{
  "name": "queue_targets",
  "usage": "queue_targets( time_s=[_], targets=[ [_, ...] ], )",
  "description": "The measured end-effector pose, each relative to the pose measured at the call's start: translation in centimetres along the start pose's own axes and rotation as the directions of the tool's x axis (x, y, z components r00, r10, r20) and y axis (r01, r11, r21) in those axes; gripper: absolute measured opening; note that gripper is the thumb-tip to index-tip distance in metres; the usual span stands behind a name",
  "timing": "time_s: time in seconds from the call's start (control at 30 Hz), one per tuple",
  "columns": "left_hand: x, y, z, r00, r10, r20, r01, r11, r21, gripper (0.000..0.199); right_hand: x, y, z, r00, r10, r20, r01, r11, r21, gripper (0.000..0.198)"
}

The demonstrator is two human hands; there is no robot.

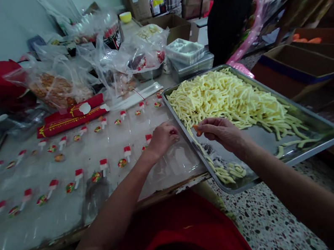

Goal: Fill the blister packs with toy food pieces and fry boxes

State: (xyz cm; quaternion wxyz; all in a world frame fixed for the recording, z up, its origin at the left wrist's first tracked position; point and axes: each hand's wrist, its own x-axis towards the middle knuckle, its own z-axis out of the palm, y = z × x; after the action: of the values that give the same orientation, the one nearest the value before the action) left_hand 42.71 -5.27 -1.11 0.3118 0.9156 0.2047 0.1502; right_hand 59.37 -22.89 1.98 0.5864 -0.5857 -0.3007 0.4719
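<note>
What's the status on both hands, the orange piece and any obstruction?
Right hand pinching orange piece over tray. Left hand curled by clear plastic, grip unclear. Tray rim between hands.

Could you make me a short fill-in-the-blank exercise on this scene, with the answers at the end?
1. The right hand pinches a small ____ (colour) piece.
2. The tray holds a heap of pale ____ (colour) strips.
3. The left hand is ____ (inside or outside) the tray's rim.
4. In the picture, the red packets lie to the ____ (left or right) of the tray.

Missing words: orange; yellow; outside; left.
</note>
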Motion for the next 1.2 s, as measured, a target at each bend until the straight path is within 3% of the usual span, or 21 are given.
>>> queue_targets(
  time_s=[0.13,0.2,0.3,0.37,0.47,0.57,0.63,0.7,0.73,0.83,0.93,1.0,1.1,1.2],
  targets=[
    [-1.0,-0.9,-0.4,0.953,-0.301,-0.022,0.288,0.928,-0.236,0.010,0.1,0.4,0.0,1.000,-0.003,-0.019,0.002,1.000,-0.020,0.029],
    [-1.5,-1.2,-0.4,0.930,-0.367,-0.031,0.337,0.882,-0.329,0.016,0.3,0.5,0.1,1.000,-0.003,-0.025,0.002,1.000,-0.025,0.030],
    [-2.0,-1.4,0.0,0.941,-0.317,-0.116,0.262,0.903,-0.341,0.017,0.7,0.4,0.5,1.000,-0.005,-0.025,0.004,0.999,-0.040,0.031],
    [-2.1,-1.2,0.2,0.960,-0.225,-0.168,0.184,0.956,-0.228,0.011,0.9,0.2,0.9,1.000,-0.012,-0.008,0.012,0.999,-0.044,0.032],
    [-2.0,-0.5,-0.3,0.986,-0.140,-0.090,0.137,0.990,-0.041,0.005,1.3,-0.3,1.6,1.000,-0.023,0.008,0.023,0.998,-0.060,0.032],
    [-1.8,0.1,-1.6,0.977,-0.213,-0.014,0.212,0.977,-0.025,0.010,2.0,-0.8,2.6,0.997,-0.062,-0.045,0.056,0.992,-0.110,0.032],
    [-1.7,0.4,-2.4,0.953,-0.299,-0.045,0.291,0.947,-0.137,0.016,2.7,-0.8,3.5,0.989,-0.125,-0.076,0.113,0.981,-0.155,0.032],
    [-1.6,0.7,-3.0,0.921,-0.385,-0.057,0.336,0.861,-0.383,0.026,3.4,-0.7,4.5,0.973,-0.215,-0.086,0.189,0.952,-0.241,0.031],
    [-1.5,0.8,-3.2,0.905,-0.424,-0.034,0.343,0.775,-0.531,0.031,3.8,-0.6,5.1,0.961,-0.262,-0.085,0.226,0.927,-0.299,0.031],
    [-1.3,0.8,-3.4,0.865,-0.486,0.126,0.347,0.398,-0.849,0.042,5.0,-0.4,7.0,0.932,-0.356,-0.070,0.293,0.851,-0.436,0.027],
    [-1.4,0.1,-3.9,0.829,-0.507,0.235,0.338,0.121,-0.933,0.049,6.2,-0.4,8.4,0.940,-0.339,-0.039,0.293,0.862,-0.414,0.025],
    [-1.7,-0.7,-4.6,0.822,-0.506,0.261,0.334,0.057,-0.941,0.050,7.0,-0.5,9.1,0.966,-0.257,0.018,0.251,0.921,-0.298,0.027],
    [-2.7,-1.8,-6.3,0.851,-0.469,0.236,0.333,0.135,-0.933,0.047,8.0,-0.9,9.7,0.985,-0.058,0.160,0.072,0.994,-0.087,0.030],
    [-3.8,-2.5,-8.1,0.891,-0.418,0.178,0.335,0.340,-0.879,0.042,8.7,-1.1,10.5,0.952,0.132,0.278,-0.149,0.988,0.044,0.035]
  ],
)
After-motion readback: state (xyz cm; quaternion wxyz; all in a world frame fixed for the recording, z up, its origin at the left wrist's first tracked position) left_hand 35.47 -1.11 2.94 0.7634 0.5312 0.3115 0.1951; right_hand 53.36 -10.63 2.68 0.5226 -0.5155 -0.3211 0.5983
